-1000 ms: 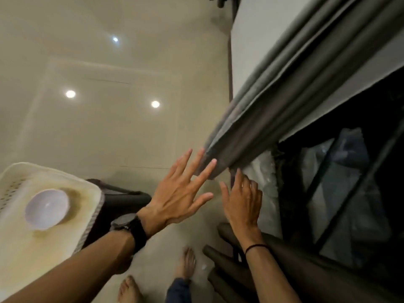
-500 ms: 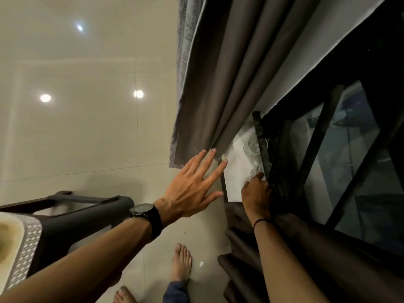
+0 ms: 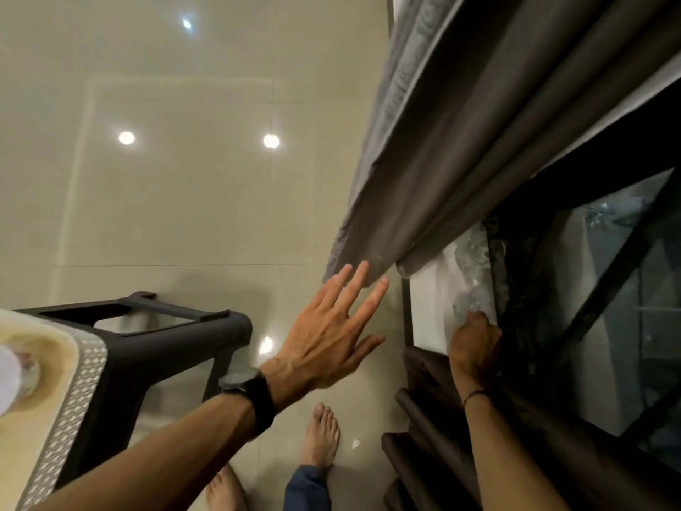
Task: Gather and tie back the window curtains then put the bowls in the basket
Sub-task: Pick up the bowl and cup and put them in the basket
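A grey-brown curtain (image 3: 460, 160) hangs in folds from the upper right, its hem ending just above my left hand (image 3: 331, 337). That hand is spread flat, with its fingertips at the hem. My right hand (image 3: 473, 348) is curled into the edge of a dark curtain (image 3: 516, 326) beside the window, its fingers hidden in the fabric. At the far left stands a white lattice-sided basket (image 3: 73, 400), with part of a pale bowl (image 3: 14, 370) inside it.
A black plastic stool (image 3: 177, 337) carries the basket. More dark curtain folds (image 3: 435, 418) bunch along the lower right. The dark window with its bars (image 3: 626, 307) fills the right side. My bare feet (image 3: 320, 437) stand on the glossy tiled floor.
The view has swung towards the window and back a little, so the basket sits at the left edge. My right hand went from open near the hem to curled into the dark curtain. My left hand stays spread.
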### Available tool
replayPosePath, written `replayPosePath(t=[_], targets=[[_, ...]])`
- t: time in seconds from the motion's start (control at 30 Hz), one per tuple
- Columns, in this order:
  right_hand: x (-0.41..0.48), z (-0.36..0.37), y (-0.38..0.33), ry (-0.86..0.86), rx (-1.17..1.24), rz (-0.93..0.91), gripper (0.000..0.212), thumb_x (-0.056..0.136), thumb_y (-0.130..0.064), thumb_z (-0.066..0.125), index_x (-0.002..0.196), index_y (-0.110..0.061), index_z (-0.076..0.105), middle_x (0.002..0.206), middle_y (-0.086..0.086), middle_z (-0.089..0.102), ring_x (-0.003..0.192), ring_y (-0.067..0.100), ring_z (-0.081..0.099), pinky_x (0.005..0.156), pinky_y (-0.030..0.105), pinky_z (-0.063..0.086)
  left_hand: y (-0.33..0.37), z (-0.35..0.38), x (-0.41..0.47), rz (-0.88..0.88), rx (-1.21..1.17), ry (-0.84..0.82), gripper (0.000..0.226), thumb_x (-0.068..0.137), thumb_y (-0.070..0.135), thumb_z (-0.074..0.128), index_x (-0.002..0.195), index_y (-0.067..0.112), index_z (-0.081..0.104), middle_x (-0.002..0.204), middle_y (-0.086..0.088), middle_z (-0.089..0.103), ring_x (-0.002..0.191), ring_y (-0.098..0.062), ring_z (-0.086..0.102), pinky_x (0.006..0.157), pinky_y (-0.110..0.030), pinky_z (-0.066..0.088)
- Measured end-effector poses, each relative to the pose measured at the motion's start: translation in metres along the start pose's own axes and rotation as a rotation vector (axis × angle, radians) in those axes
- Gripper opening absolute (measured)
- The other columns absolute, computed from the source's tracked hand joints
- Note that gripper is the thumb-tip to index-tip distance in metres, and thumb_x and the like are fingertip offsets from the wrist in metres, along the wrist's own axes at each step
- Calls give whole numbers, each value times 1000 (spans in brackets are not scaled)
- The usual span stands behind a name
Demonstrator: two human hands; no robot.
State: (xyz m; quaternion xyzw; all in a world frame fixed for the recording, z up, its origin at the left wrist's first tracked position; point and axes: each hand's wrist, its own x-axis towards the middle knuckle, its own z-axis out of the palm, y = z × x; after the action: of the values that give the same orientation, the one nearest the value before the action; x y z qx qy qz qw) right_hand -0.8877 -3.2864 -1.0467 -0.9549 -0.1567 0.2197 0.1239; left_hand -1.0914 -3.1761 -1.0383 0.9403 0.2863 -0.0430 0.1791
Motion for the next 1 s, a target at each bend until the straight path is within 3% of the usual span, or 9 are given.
replayPosePath(t=[0.13, 0.2, 0.37, 0.47, 0.57, 0.67, 0.77, 0.87, 1.0], targets=[[-28, 15, -2, 21, -151, -174, 19, 95, 6, 54, 108, 4, 69, 89, 26, 70, 80, 40, 68, 62, 36, 48, -5, -28, -35, -76, -69, -4, 80, 106, 68, 24, 163, 32, -19, 173, -14, -7, 160, -33, -2, 128, -49, 11], [-51, 21, -17, 22, -205, -372, 15, 94, 3, 61, 102, -4, 72, 74, 15, 69, 63, 30, 68, 52, 33, 54, -9, -52, -61, -121, -101, 46, 79, 107, 66, 24, 161, 32, -24, 173, -13, -6, 161, -32, -2, 128, -52, 18], [-154, -3, -96, 44, -37, -841, 14, 84, 7, 74, 93, -5, 75, 66, 9, 69, 51, 13, 55, 55, 11, 35, -31, -133, -142, -202, -155, 414, 73, 107, 52, 39, 164, 13, 14, 171, -22, 16, 161, -35, 12, 127, -51, 24], [-223, -6, -146, -36, 56, -1110, 22, 92, -5, 66, 111, -13, 75, 81, 8, 74, 64, 24, 68, 60, 28, 55, -63, -174, -205, -359, -178, 603, 74, 105, 49, 45, 162, 8, 21, 170, -23, 18, 160, -37, 12, 129, -48, 17], [-299, 7, -193, -56, 91, -1440, 27, 91, -7, 62, 113, -13, 75, 78, 6, 71, 63, 28, 67, 55, 38, 57, -106, -199, -285, -538, -168, 706, 80, 105, 60, 38, 163, 9, 18, 171, -21, 16, 160, -38, 12, 129, -49, 16], [-376, 25, -231, -166, 55, -1681, 31, 96, -25, 50, 108, -14, 76, 76, -3, 69, 63, 18, 63, 56, 29, 50, -145, -200, -364, -714, -88, 682, 93, 100, 72, 33, 164, 6, 18, 172, -20, 12, 161, -38, 8, 129, -53, 15], [-434, 64, -245, -219, -60, -1854, 19, 93, -25, 67, 107, -16, 75, 72, -6, 68, 61, 15, 62, 56, 26, 48, -173, -185, -432, -872, -34, 561, 94, 99, 74, 29, 166, 11, 12, 174, -17, 3, 161, -37, 1, 127, -60, 16], [-457, 102, -247, -221, -161, -1910, 31, 75, -23, 90, 101, -15, 76, 64, -5, 65, 52, 16, 60, 49, 27, 46, -184, -167, -465, -884, 8, 432, 98, 97, 79, 23, 166, 12, 6, 174, -16, -4, 161, -36, -6, 128, -60, 10], [-471, 144, -244, -209, -237, -1923, 24, 70, -13, 91, 86, -13, 72, 57, -2, 59, 44, 18, 54, 42, 29, 40, -184, -138, -493, -920, -6, 306, 115, 87, 93, 21, 166, 13, 0, 174, -15, -9, 160, -35, -11, 128, -60, 8]])
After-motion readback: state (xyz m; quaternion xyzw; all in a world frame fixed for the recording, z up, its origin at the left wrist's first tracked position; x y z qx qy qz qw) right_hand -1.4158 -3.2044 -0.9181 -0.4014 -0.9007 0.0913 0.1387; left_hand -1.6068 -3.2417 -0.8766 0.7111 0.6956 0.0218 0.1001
